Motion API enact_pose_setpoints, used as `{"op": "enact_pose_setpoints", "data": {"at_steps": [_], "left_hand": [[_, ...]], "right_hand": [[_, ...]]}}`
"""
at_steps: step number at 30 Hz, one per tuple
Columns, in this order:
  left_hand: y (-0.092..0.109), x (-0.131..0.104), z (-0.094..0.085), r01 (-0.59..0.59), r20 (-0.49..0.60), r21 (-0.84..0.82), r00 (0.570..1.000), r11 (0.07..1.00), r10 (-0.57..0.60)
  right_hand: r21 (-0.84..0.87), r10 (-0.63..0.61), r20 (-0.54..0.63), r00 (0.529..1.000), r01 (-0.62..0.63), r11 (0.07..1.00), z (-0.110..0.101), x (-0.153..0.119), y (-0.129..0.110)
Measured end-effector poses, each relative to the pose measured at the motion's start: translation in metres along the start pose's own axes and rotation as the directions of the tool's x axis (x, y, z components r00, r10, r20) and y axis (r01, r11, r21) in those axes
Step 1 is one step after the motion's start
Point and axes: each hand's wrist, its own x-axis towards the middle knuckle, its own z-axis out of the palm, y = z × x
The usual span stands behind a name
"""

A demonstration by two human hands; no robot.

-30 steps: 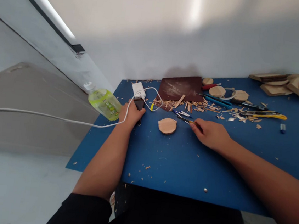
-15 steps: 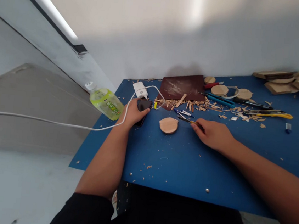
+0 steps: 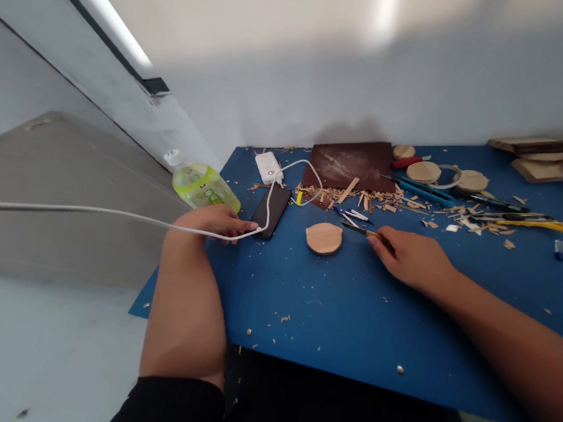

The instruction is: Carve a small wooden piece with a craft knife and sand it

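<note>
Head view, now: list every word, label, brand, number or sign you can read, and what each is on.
No text can be read with certainty.
Green-yellow bottle: pale lettering on its front, too small and blurred to read.
White device: a small round mark, too small to make out.
Phone: dark face, no text visible.
Knife: no marking can be made out.

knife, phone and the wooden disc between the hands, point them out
Knife (image 3: 357,229): head view, on the blade, near the handle.
Phone (image 3: 276,209): head view, on its dark upper face.
Wooden disc (image 3: 323,238): head view, middle of its top.
</note>
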Motion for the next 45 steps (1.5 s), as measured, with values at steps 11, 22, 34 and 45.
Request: {"op": "enact_pose_setpoints", "data": {"at_steps": [11, 22, 34, 45], "left_hand": [[-0.003, 0.019, 0.003, 0.001, 0.091, -0.026, 0.996, 1.0, 0.001], [-0.006, 0.03, 0.008, 0.084, 0.134, -0.034, 0.988, 0.996, -0.078], [0.003, 0.009, 0.006, 0.004, 0.001, -0.028, 1.0, 1.0, -0.004], [0.013, -0.007, 0.01, -0.305, -0.092, -0.272, 0.952, 0.913, 0.291]], "right_hand": [[-0.032, 0.002, 0.009, 1.0, -0.002, 0.999, -0.002, -0.002, -0.002], [-0.037, -0.02, -0.005, 1.0, 0.019, 0.999, -0.001, -0.003, -0.002], [-0.002, -0.024, 0.026, 0.999, 0.025, 1.0, -0.003, -0.003, -0.002], [0.004, -0.023, 0.036, 0.999, 0.023, 1.0, -0.003, -0.003, -0.001]]}}
